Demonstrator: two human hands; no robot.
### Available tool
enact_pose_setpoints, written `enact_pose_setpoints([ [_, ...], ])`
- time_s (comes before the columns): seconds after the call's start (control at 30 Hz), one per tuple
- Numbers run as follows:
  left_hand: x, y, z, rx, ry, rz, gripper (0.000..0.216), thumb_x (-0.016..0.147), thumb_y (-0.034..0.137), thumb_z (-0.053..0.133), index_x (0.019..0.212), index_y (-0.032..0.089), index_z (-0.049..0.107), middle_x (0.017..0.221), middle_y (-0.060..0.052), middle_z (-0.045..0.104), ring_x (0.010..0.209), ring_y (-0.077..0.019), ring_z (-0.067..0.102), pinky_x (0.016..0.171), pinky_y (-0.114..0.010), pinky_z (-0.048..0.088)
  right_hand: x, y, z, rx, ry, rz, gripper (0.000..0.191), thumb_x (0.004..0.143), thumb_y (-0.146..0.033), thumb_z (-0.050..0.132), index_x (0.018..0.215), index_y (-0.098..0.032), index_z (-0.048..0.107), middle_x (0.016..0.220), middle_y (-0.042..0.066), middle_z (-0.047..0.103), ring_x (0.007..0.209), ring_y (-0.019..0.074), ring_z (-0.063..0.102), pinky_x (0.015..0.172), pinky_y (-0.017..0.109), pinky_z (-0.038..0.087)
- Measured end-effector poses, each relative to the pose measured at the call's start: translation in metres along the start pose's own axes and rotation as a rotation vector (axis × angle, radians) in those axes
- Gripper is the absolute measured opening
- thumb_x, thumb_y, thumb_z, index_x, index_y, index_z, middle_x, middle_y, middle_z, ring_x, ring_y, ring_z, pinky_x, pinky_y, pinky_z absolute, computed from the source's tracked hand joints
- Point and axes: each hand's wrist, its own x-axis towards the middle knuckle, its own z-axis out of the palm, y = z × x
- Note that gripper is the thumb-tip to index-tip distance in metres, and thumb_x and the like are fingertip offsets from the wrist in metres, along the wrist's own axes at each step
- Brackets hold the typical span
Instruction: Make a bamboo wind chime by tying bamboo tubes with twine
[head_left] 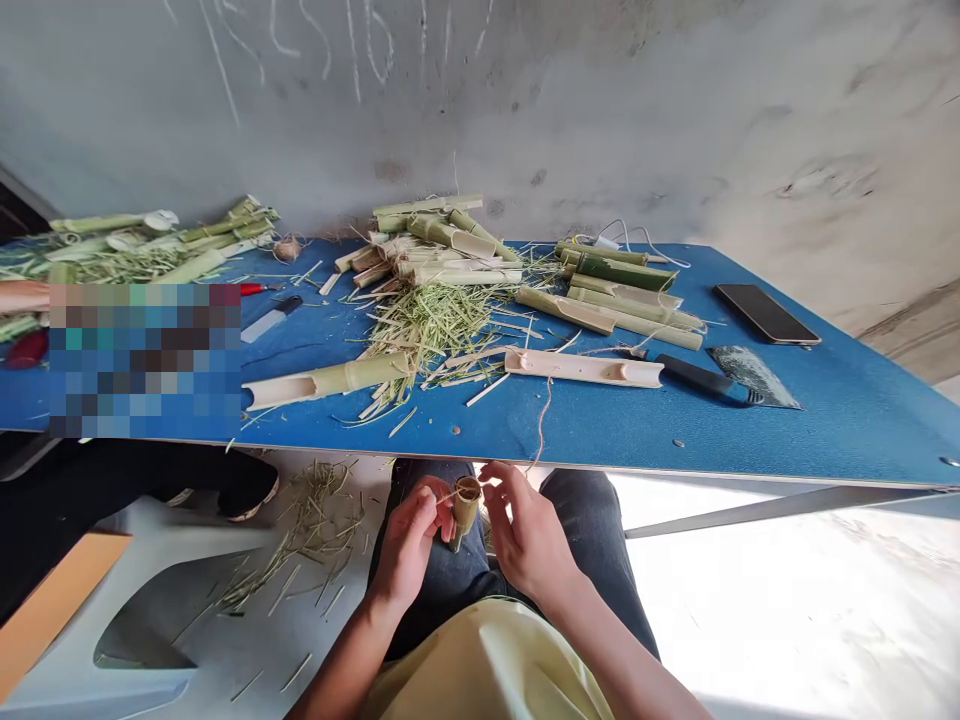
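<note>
Above my lap, a short bamboo tube (466,515) stands upright between my hands, its open end facing up. My left hand (411,535) is closed at the tube's left side, pinching a thin string (543,420) that crosses the rim. On the right, my right hand (525,530) pinches the string close to the rim with its thumb and forefinger. From there the string runs up over the table edge to a split bamboo piece (583,367). How the tube is supported underneath is partly hidden.
The blue table (847,430) carries piled bamboo pieces (450,245), shavings (439,320), a cleaver (754,378), a phone (766,313), a knife (271,318) and a twine ball (287,248). Another person's arm (22,296) is at left. A white stool (82,620) stands below.
</note>
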Motion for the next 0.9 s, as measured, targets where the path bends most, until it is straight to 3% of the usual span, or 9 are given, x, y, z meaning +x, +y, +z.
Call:
enact_pose_setpoints([
  [0.33, -0.002, 0.003, -0.002, -0.026, -0.034, 0.039, 0.041, 0.101, 0.05, 0.066, 0.078, 0.017, 0.06, 0.079, 0.001, 0.047, 0.065, -0.0111, 0.043, 0.06, -0.026, 0.04, -0.013, -0.019, -0.01, -0.352, 0.205, -0.164, 0.03, 0.103, -0.034, 0.057, 0.129, -0.018, 0.055, 0.117, 0.013, 0.072, 0.104, 0.0294, 0.068, 0.091, 0.045, 0.049],
  [0.43, -0.001, 0.0, -0.004, 0.014, -0.04, 0.058, 0.043, 0.101, 0.051, 0.064, 0.076, 0.017, 0.057, 0.079, 0.0, 0.046, 0.064, -0.0111, 0.042, 0.06, -0.027, 0.039, -0.017, -0.024, -0.013, -0.376, 0.283, -0.246, 0.019, 0.101, -0.026, 0.06, 0.118, -0.018, 0.058, 0.106, 0.01, 0.073, 0.093, 0.0256, 0.066, 0.084, 0.041, 0.045],
  [0.53, -0.003, -0.002, -0.006, 0.068, -0.043, 0.092, 0.046, 0.102, 0.05, 0.063, 0.072, 0.018, 0.051, 0.079, 0.001, 0.045, 0.064, -0.0115, 0.041, 0.06, -0.027, 0.037, -0.013, -0.023, -0.007, -0.353, 0.234, -0.349, 0.009, 0.102, -0.02, 0.061, 0.112, -0.019, 0.06, 0.081, 0.002, 0.068, 0.07, 0.0186, 0.059, 0.068, 0.035, 0.04],
  [0.6, -0.006, -0.002, -0.006, 0.123, -0.059, 0.126, 0.047, 0.104, 0.048, 0.061, 0.07, 0.018, 0.049, 0.076, 0.001, 0.044, 0.066, -0.0125, 0.041, 0.061, -0.028, 0.036, -0.007, -0.018, 0.001, -0.347, 0.164, -0.393, 0.013, 0.106, -0.019, 0.058, 0.118, -0.018, 0.061, 0.076, 0.0, 0.066, 0.065, 0.0171, 0.058, 0.064, 0.034, 0.039],
  [0.7, -0.012, 0.002, -0.007, 0.278, -0.117, 0.183, 0.046, 0.108, 0.045, 0.055, 0.071, 0.019, 0.049, 0.073, 0.001, 0.044, 0.068, -0.0143, 0.041, 0.065, -0.029, 0.035, 0.002, -0.01, 0.01, -0.324, 0.117, -0.432, 0.021, 0.109, -0.019, 0.055, 0.128, -0.017, 0.062, 0.086, 0.003, 0.073, 0.071, 0.0167, 0.064, 0.065, 0.034, 0.042],
  [0.83, -0.016, 0.007, -0.01, 0.423, -0.182, 0.246, 0.044, 0.109, 0.045, 0.051, 0.073, 0.02, 0.049, 0.074, 0.0, 0.045, 0.068, -0.0153, 0.041, 0.064, -0.03, 0.034, 0.007, -0.003, 0.016, -0.245, 0.157, -0.511, 0.018, 0.108, -0.016, 0.055, 0.122, -0.02, 0.065, 0.101, 0.005, 0.079, 0.074, 0.015, 0.067, 0.065, 0.032, 0.045],
  [0.9, -0.013, 0.008, -0.011, 0.437, -0.14, 0.316, 0.046, 0.108, 0.049, 0.049, 0.072, 0.02, 0.048, 0.075, 0.0, 0.045, 0.069, -0.0166, 0.041, 0.064, -0.031, 0.035, 0.006, -0.003, 0.016, -0.223, 0.18, -0.53, 0.017, 0.108, -0.014, 0.055, 0.119, -0.02, 0.066, 0.098, 0.004, 0.08, 0.07, 0.014, 0.065, 0.062, 0.031, 0.045],
])
